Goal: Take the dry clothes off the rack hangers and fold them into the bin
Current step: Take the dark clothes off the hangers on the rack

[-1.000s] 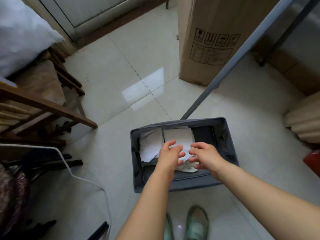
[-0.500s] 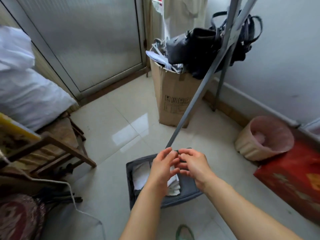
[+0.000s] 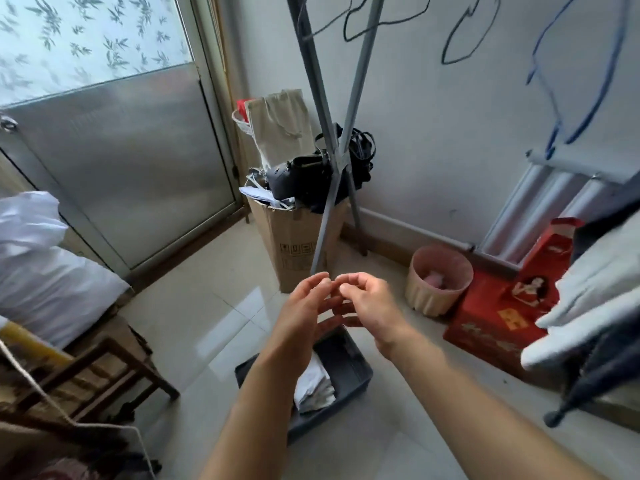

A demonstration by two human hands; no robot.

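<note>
The dark grey bin stands on the floor below my arms, with folded white clothes inside. My left hand and my right hand are raised in front of me above the bin, fingertips nearly touching, fingers loosely curled, holding nothing. The rack's grey poles cross ahead of me. Bare black hangers and a blue hanger hang at the top. Grey and dark clothes hang at the right edge.
A cardboard box piled with dark bags stands behind the rack poles. A pink basket and red boxes sit by the wall at right. A wooden chair and white bundles are at left, before a frosted door.
My hands left the folded clothes in the bin and rose in front of me. My view tilted up from the bin to the rack and hangers.
</note>
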